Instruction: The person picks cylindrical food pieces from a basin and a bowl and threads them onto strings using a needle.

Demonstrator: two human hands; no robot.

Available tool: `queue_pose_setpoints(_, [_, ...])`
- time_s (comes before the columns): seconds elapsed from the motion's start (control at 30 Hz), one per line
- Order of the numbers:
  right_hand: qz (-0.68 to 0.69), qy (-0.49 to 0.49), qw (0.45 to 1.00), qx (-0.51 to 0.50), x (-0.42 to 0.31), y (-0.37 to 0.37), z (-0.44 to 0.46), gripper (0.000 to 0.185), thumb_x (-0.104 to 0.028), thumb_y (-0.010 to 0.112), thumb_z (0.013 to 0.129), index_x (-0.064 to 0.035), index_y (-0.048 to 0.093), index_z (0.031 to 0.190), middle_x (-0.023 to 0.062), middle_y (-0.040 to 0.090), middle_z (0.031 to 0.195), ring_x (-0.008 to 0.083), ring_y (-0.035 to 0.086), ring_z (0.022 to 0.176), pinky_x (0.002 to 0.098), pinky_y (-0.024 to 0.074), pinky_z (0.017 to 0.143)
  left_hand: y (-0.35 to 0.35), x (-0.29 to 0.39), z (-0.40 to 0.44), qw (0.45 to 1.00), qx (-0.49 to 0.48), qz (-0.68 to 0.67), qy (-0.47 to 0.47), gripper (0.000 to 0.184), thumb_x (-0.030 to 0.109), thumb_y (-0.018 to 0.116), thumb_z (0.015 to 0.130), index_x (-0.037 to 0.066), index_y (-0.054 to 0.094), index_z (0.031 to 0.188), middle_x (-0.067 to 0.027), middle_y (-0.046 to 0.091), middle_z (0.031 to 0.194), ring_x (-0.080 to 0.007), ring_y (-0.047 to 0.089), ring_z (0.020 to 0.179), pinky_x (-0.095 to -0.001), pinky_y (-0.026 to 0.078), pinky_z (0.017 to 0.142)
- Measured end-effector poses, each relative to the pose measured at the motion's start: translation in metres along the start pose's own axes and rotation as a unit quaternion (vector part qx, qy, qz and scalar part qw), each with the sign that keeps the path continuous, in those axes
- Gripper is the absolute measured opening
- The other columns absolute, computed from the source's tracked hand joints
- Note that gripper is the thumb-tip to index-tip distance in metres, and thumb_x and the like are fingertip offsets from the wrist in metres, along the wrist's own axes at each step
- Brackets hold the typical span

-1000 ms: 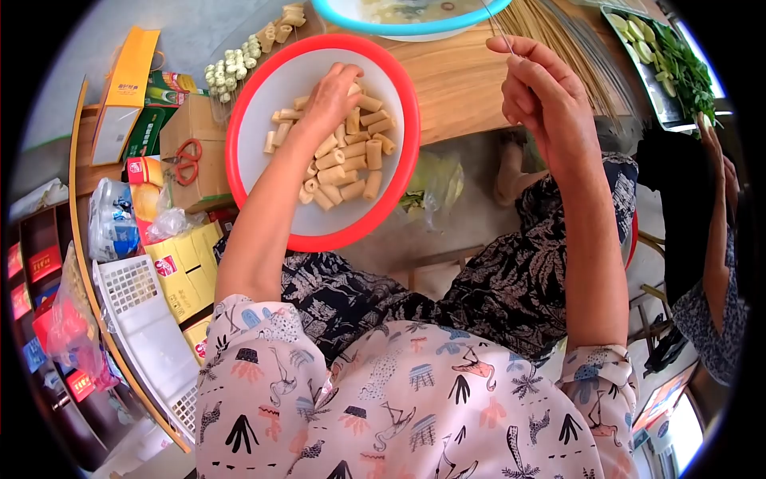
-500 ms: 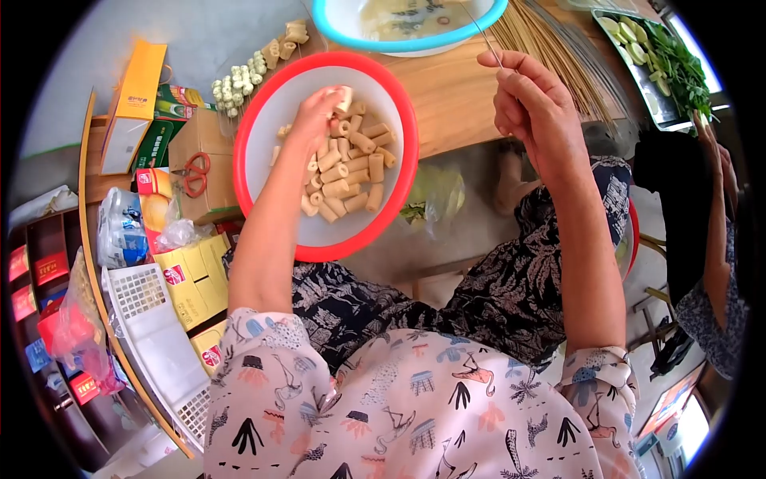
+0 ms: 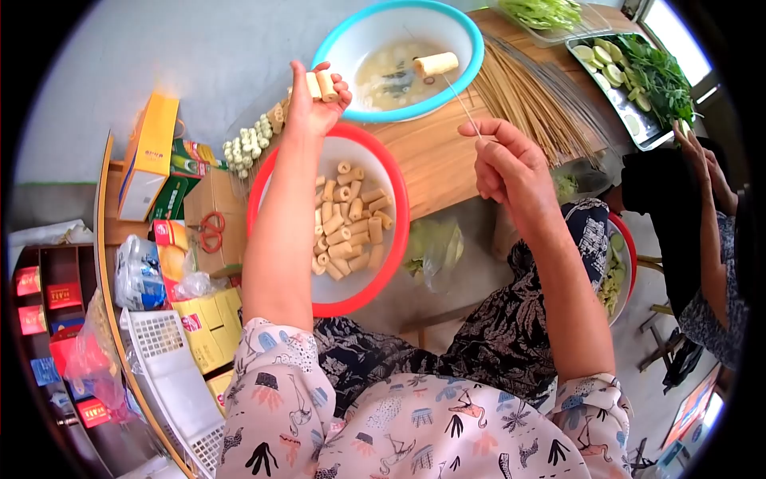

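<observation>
My left hand (image 3: 319,100) is raised above the far rim of the red-rimmed basin (image 3: 403,215), its fingers curled round two short tan rolls (image 3: 325,85). Several more hollow tan rolls (image 3: 339,231) lie in that basin. Pinched in my right hand (image 3: 511,160) is a thin skewer (image 3: 463,104) that slants up and away. One roll (image 3: 436,64) is threaded on it, over the blue-rimmed basin (image 3: 477,48), which has cloudy liquid inside.
Loose skewers (image 3: 535,96) lie on the wooden table (image 3: 431,160). A tray (image 3: 642,142) of greens and sliced vegetables is at the right, near another person's hands (image 3: 706,164). Filled skewers (image 3: 249,145), red scissors (image 3: 211,231) and boxes (image 3: 150,156) are at the left.
My left hand has come up out of the red-rimmed basin with rolls in it. A roll now shows on the skewer. The view has shifted, showing more of the blue-rimmed basin.
</observation>
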State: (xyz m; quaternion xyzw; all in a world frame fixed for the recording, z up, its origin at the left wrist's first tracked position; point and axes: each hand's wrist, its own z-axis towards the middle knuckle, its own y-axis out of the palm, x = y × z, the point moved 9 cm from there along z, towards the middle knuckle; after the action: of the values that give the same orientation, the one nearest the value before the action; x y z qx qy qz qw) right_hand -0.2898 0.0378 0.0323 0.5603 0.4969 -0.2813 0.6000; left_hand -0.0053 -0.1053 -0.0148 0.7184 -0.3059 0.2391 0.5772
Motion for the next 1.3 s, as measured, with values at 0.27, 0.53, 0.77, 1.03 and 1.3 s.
queue_pose_setpoints(0.27, [0.027,0.006,1.000,0.010,-0.007,-0.010,-0.003,0.022,-0.013,0.050,0.093,-0.0011,0.057,0.111,-0.0056,0.041,0.060,0.0030,0.035,0.049,0.0190,0.0273,0.045,0.045,-0.018,0.059,0.986,0.004,0.164,-0.017,0.024,0.031,0.050,0.098,0.007,0.047,0.098,-0.0080,0.051,0.077,-0.0147,0.044,0.059,-0.0240,0.037,0.046])
queue_pose_setpoints(0.53, [0.038,0.006,0.999,0.014,-0.012,-0.014,-0.004,0.023,-0.012,0.049,0.093,-0.0002,0.057,0.111,-0.0059,0.041,0.059,0.0025,0.034,0.049,0.0194,0.0270,0.044,0.059,-0.017,0.076,0.951,0.039,0.303,0.048,0.030,0.037,0.039,0.101,0.009,0.040,0.089,-0.0023,0.038,0.063,-0.0082,0.029,0.045,-0.0226,0.021,0.037])
queue_pose_setpoints(0.77, [0.031,0.006,0.999,0.020,-0.014,-0.016,-0.005,0.021,-0.012,0.049,0.094,-0.0017,0.057,0.110,-0.0057,0.038,0.057,0.0035,0.032,0.047,0.0189,0.0282,0.046,0.066,-0.013,0.075,0.932,0.073,0.341,0.097,0.034,0.037,0.037,0.100,0.009,0.040,0.082,-0.0022,0.036,0.057,-0.0103,0.030,0.043,-0.0266,0.020,0.039])
queue_pose_setpoints(1.03, [0.033,-0.001,0.999,0.021,-0.015,-0.016,-0.003,0.021,-0.013,0.049,0.094,-0.0016,0.058,0.110,-0.0059,0.038,0.056,0.0030,0.031,0.046,0.0188,0.0284,0.045,0.066,-0.010,0.078,0.920,0.085,0.365,0.113,0.030,0.034,0.036,0.099,0.007,0.039,0.085,-0.0022,0.035,0.058,-0.0094,0.028,0.041,-0.0253,0.019,0.036])
queue_pose_setpoints(1.3, [0.023,-0.014,0.999,0.020,-0.014,-0.016,-0.002,0.022,-0.013,0.049,0.093,-0.0010,0.058,0.109,-0.0061,0.041,0.058,0.0024,0.034,0.048,0.0184,0.0270,0.044,0.039,-0.027,0.091,0.926,0.094,0.353,0.092,0.032,0.036,0.039,0.099,0.008,0.042,0.083,-0.0024,0.037,0.056,-0.0099,0.030,0.040,-0.0261,0.021,0.036])
